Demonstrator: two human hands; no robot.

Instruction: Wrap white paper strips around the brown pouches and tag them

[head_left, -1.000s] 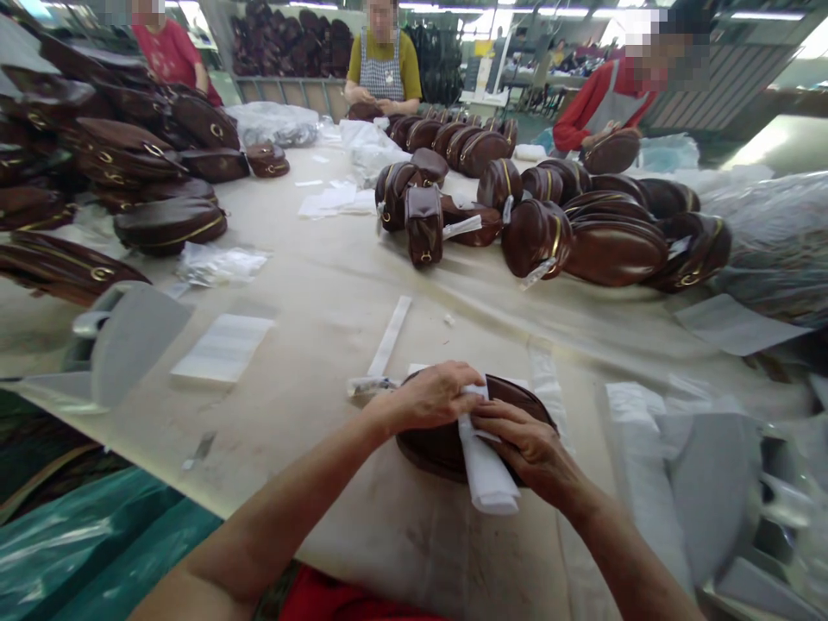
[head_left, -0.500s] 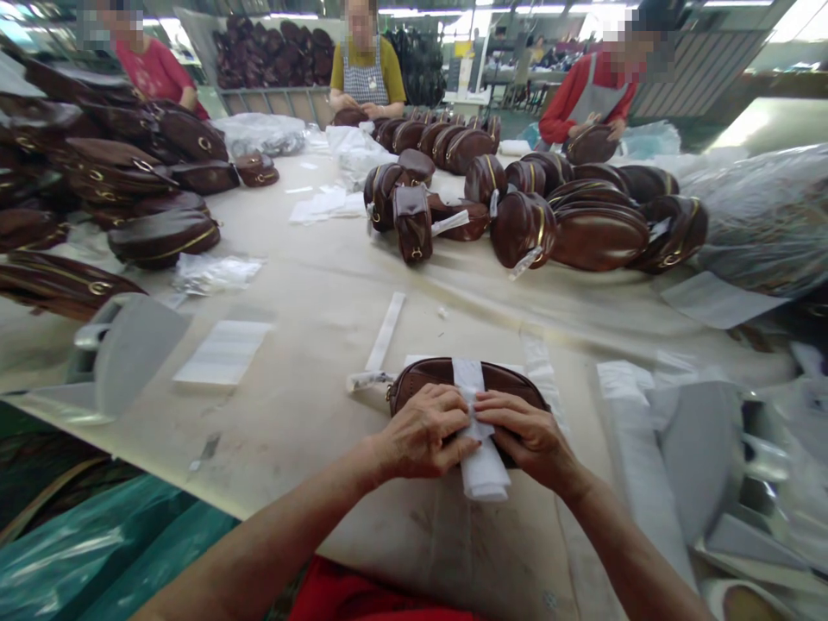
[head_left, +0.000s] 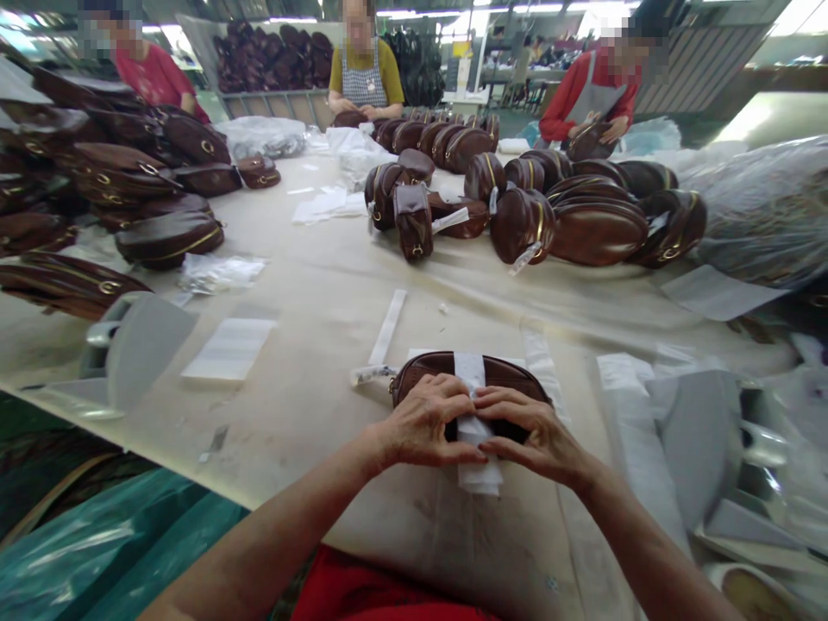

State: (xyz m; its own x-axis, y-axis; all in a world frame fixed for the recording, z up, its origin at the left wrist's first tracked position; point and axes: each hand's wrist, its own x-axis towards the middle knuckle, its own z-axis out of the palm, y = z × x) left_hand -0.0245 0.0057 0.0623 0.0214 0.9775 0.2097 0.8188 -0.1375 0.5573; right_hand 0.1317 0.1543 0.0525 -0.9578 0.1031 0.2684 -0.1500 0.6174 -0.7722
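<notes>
A small brown leather bag (head_left: 511, 371) lies on the table right in front of me, a white paper strip (head_left: 471, 369) running across its middle and hanging over its near side. My left hand (head_left: 430, 421) bends over the bag from the left, fingertips and thumb pressed on the strip. From the right, my right hand (head_left: 536, 433) does the same, its fingertips close to those of the left. The thumbs rest lower on the strip, near each other. Both palms and part of the bag's near face are hidden. A plastic-wrapped end piece (head_left: 372, 374) sticks out at the bag's left.
Grey tape dispensers stand at left (head_left: 146, 354) and right (head_left: 695, 440). White sheets (head_left: 229, 348) and a loose paper strip (head_left: 388, 328) lie on the table (head_left: 310, 302). Brown bags are piled at left (head_left: 168, 237) and back right (head_left: 599, 231). Three people work across the table.
My thumbs have moved closer together over the strip, and the right thumb now shows. The strip's lower end hangs straighter and narrower. The bag stays in place.
</notes>
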